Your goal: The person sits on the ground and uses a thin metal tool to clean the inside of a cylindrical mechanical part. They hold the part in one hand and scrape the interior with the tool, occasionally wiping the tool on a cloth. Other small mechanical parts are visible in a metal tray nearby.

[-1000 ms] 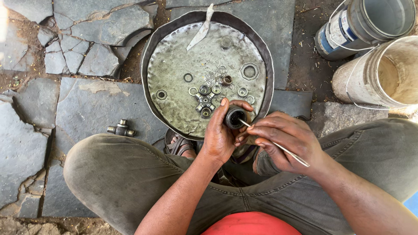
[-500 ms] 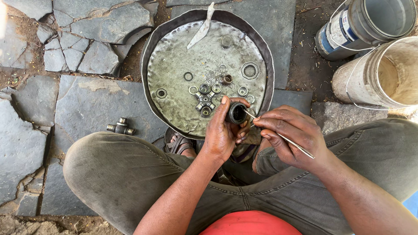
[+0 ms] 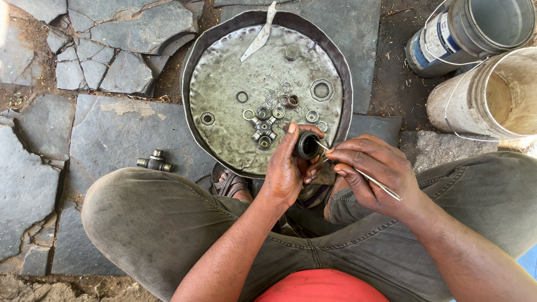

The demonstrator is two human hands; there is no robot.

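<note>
Two hands, left (image 3: 288, 170) and right (image 3: 375, 173), are working over one round metal tray (image 3: 193, 106). Two buckets (image 3: 492, 92) are standing at upper right; two cross-shaped joints (image 3: 155, 162) are lying about.

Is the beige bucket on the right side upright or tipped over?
Tipped. The beige bucket lies on its side on the ground, open mouth facing right, and its inside wall is visible.

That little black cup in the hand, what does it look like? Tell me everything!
The cup is a small, round, dark metal cap, greasy-looking, with its open mouth facing up toward the camera. The left hand pinches it between thumb and fingers above the pan's near rim. A thin rod, held by the right hand, pokes at its edge.
</note>
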